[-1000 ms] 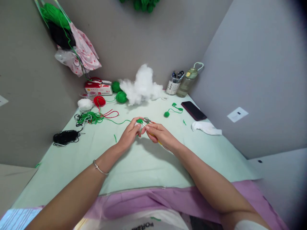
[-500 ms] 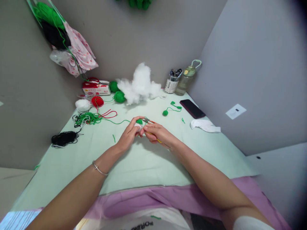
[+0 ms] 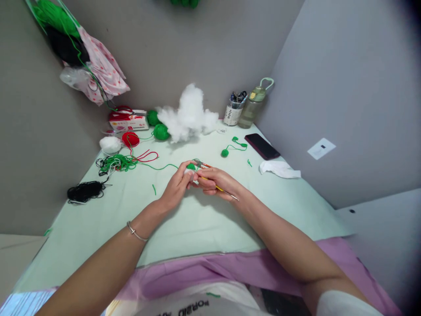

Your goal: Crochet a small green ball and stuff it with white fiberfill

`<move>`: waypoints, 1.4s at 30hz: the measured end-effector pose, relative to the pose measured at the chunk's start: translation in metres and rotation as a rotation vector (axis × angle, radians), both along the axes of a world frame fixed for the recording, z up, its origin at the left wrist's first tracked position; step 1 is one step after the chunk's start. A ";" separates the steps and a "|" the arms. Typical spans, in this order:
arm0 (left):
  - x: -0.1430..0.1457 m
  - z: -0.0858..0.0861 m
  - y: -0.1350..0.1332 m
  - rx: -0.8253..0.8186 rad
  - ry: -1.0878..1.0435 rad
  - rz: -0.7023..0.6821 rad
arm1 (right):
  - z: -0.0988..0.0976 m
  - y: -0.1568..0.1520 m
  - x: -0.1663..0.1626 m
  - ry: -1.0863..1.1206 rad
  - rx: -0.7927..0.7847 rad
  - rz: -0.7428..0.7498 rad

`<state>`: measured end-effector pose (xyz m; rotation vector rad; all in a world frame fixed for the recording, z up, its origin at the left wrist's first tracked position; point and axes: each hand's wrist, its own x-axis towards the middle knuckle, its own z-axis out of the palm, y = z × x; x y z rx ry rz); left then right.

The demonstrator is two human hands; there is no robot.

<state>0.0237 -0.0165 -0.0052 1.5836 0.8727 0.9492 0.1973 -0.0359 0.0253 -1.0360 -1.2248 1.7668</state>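
Observation:
My left hand [image 3: 176,186] pinches a small green crocheted piece [image 3: 191,166] with white stuffing at its fingertips, above the pale green table [image 3: 197,219]. My right hand [image 3: 217,181] meets it from the right, fingers closed on a thin crochet hook [image 3: 219,189] with a yellow grip whose metal end sticks out over the wrist. A green strand [image 3: 161,166] runs from the piece to a tangle of green yarn [image 3: 116,162] at the left.
At the back stand a heap of white stuffing [image 3: 189,115], green yarn balls [image 3: 160,131], a red ball [image 3: 130,139], a red-and-white box [image 3: 127,122], a pen jar [image 3: 233,112] and a bottle [image 3: 252,108]. A phone [image 3: 262,146] and white cloth [image 3: 279,169] lie right; black yarn [image 3: 84,191] left.
Both hands stay together on the green piece. The right hand has turned a little, so more of the hook's metal end shows over the wrist. The view has drifted slightly.

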 end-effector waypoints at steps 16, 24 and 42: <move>0.001 -0.005 0.004 0.245 0.137 0.164 | -0.001 -0.032 -0.027 -0.728 0.656 -0.257; -0.003 0.004 -0.002 0.427 0.149 0.208 | 0.007 -0.033 -0.019 -0.640 0.736 -0.182; -0.007 0.031 -0.009 0.147 -0.072 -0.085 | 0.011 -0.031 -0.013 -0.029 0.421 -0.076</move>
